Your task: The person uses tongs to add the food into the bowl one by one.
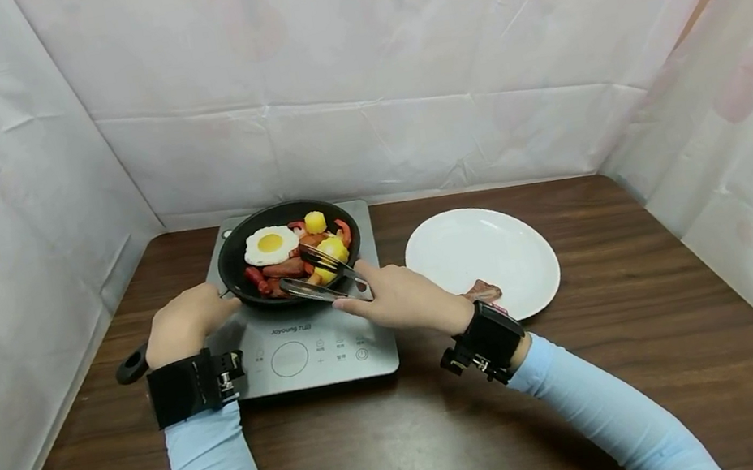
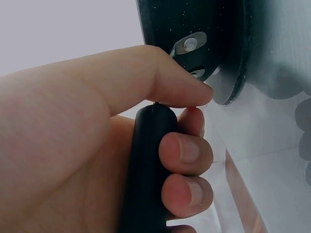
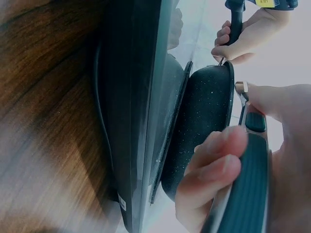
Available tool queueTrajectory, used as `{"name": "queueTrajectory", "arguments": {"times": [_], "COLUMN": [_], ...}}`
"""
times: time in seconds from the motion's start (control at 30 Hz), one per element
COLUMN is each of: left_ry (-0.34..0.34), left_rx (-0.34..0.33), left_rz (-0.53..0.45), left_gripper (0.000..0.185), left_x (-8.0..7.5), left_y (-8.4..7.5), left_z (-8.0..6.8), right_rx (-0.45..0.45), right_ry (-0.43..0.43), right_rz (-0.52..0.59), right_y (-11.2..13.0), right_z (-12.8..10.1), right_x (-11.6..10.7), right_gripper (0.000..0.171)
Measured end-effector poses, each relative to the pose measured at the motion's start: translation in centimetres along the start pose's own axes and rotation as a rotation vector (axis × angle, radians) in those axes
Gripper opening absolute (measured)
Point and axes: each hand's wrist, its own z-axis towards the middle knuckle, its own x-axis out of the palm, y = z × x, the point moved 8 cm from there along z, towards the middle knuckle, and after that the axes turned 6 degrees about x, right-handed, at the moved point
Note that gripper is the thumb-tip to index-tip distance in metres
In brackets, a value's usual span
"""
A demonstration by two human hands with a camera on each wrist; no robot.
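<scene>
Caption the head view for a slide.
Left hand grips pan handle; right hand holds tongs over food.

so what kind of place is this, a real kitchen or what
Likely a staged cooking setup, not a real kitchen: an induction cooktop with a frying pan of toy-like food sits on a wooden table, walled in by white sheeting.

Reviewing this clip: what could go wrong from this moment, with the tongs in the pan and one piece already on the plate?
1. The tongs in the right hand close on a rounded yellow piece; it may slip and fall on the way to the plate.
2. The pan is crowded; the tongs might drag the fried egg or sausages.
3. The left hand grips only the pan handle; a push could slide the pan on the smooth cooktop.
</scene>
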Motion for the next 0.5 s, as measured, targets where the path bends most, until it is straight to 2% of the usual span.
{"name": "queueTrajectory", "arguments": {"times": [0.23,0.5], "left_ry": [-0.016,-0.012], "left_rx": [-0.014,0.005], "left_rz": [-0.016,-0.009], "left_gripper": [0.047,0.039], "left_x": [0.19,0.39], "left_y": [0.52,0.54], "left_z": [-0.06,0.07], "right_rx": [-0.012,-0.045], "right_ry": [-0.004,-0.037], "right_rz": [0.008,-0.005], "right_y": [-0.06,0.05], "right_z": [0.10,-0.54], "right_x": [0.31,0.08], "right_gripper": [0.056,0.053]}}
